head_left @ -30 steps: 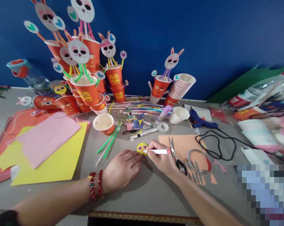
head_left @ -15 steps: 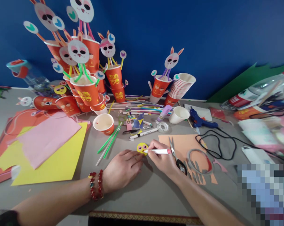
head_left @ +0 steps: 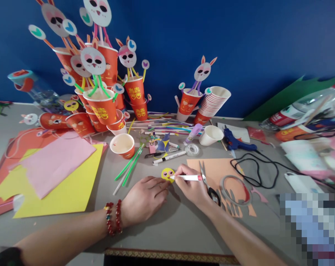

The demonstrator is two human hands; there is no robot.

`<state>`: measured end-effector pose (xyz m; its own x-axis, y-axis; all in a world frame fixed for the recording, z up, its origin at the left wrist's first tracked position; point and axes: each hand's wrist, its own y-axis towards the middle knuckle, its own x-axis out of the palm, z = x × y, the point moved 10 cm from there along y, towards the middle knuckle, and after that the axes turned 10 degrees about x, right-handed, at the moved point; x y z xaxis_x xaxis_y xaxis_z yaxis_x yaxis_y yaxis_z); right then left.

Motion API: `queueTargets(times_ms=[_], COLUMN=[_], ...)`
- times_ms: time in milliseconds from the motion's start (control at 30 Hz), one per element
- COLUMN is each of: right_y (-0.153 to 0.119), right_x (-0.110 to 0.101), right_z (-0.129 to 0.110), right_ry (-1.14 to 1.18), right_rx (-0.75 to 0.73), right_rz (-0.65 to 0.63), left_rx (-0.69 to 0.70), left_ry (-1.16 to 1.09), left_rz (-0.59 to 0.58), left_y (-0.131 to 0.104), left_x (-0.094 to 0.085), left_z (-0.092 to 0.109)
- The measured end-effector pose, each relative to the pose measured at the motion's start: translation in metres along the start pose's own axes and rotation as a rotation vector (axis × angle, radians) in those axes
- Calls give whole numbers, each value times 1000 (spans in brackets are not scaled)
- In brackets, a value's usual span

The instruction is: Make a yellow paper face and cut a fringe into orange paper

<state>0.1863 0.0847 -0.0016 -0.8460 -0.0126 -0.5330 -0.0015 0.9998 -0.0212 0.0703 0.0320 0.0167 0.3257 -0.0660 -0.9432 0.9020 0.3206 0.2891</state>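
A round yellow paper face [head_left: 167, 173] with pink eye patches and dark eyes lies on the grey table. My left hand [head_left: 145, 201] rests palm down beside it, its fingers stretched flat and their tips at the lower edge of the paper; the thumb is hidden. In my right hand [head_left: 192, 188] is a white marker pen [head_left: 188, 178] with a red end, gripped between thumb and fingers. Its tip meets the face near the small mouth mark. Scissors [head_left: 207, 183] with black handles lie just right of that hand, partly over an orange paper sheet [head_left: 193, 164].
Red paper cups [head_left: 101, 111] with rabbit faces stand stacked at the back left. Yellow paper [head_left: 87, 177] and pink paper [head_left: 59, 159] lie left. Markers [head_left: 169, 158], a tape roll [head_left: 192, 149] and a white cup [head_left: 211, 135] sit ahead. A blue glue gun [head_left: 239, 142] trails a black cable.
Both hands stay in nearly the same place. The pen tip remains at the lower part of the yellow face, with barely any visible shift.
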Motion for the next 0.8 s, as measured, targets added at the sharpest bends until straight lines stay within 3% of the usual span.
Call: queueTargets(times_ms=[800], right_y=[0], right_x=[1], right_z=[1], right_ry=[-3], right_rx=[4], right_rz=[-3], left_rx=[3], left_ry=[-17], left_rz=[6], left_y=[-1], left_x=[2], left_z=[-1])
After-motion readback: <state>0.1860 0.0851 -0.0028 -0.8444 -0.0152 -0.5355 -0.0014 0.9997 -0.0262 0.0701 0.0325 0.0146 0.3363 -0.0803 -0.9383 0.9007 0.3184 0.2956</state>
